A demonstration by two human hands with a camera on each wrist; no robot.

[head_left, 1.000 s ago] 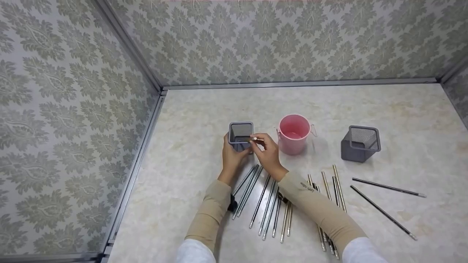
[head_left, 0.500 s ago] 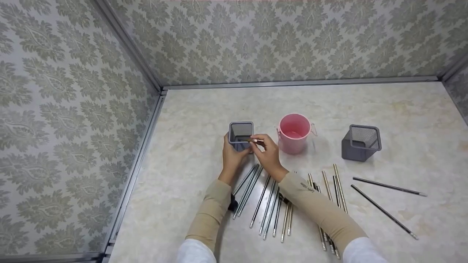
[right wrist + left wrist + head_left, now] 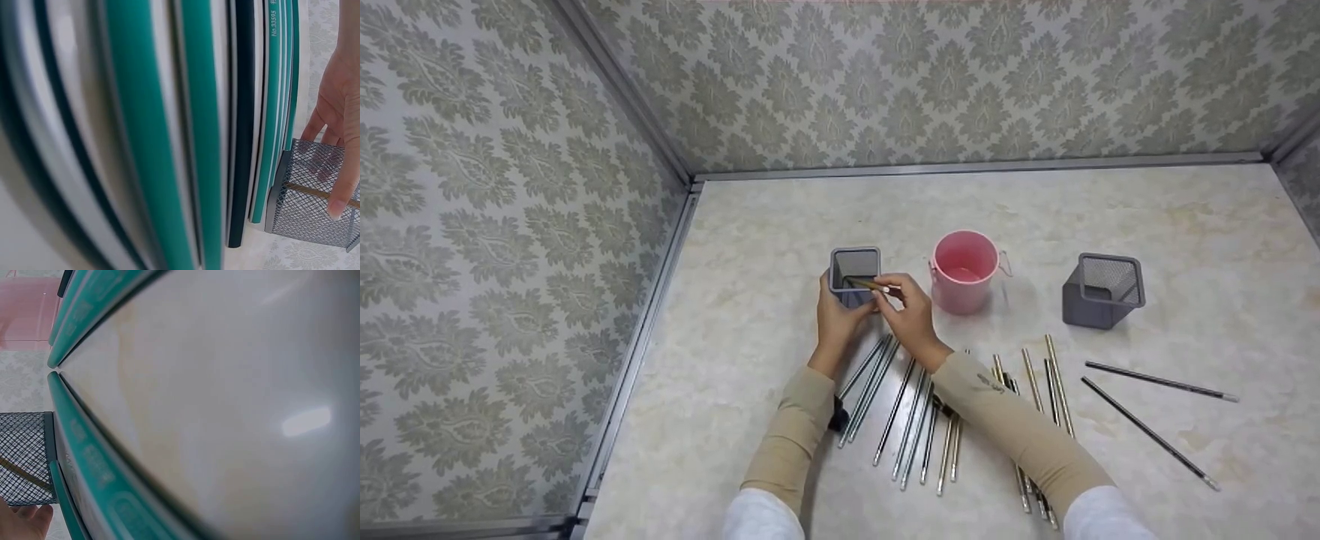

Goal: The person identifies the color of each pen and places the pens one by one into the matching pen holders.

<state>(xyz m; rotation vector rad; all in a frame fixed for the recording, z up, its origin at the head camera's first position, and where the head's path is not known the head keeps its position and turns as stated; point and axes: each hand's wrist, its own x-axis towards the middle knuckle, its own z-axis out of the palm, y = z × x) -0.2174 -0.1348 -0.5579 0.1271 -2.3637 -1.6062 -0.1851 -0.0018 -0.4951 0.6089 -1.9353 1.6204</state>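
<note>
My left grip (image 3: 838, 321) is wrapped round the mesh cup (image 3: 855, 249), left of centre on the worktop (image 3: 750, 240); my right grip (image 3: 910, 315) pinches a gold pencil (image 3: 864, 283) nr its pale end, at the cup's right rim. Head cam gets that end & a bit of shaft slanting in thru the mouth — the rest is hard to make out from up there. Both wrist cams fill in: the shaft runs aslant inside, behind the mesh. R wrist cam also has my left grip's thumb across the mesh & "No.33595" on a green pencil (image 3: 270, 101) — too small to read in head cam. Only head cam has the full layout: pink bucket (image 3: 962, 296) just right of the cup, 2nd cup (image 3: 1081, 307) further right, loose pencils (image 3: 895, 412) spread nearer me.
</note>
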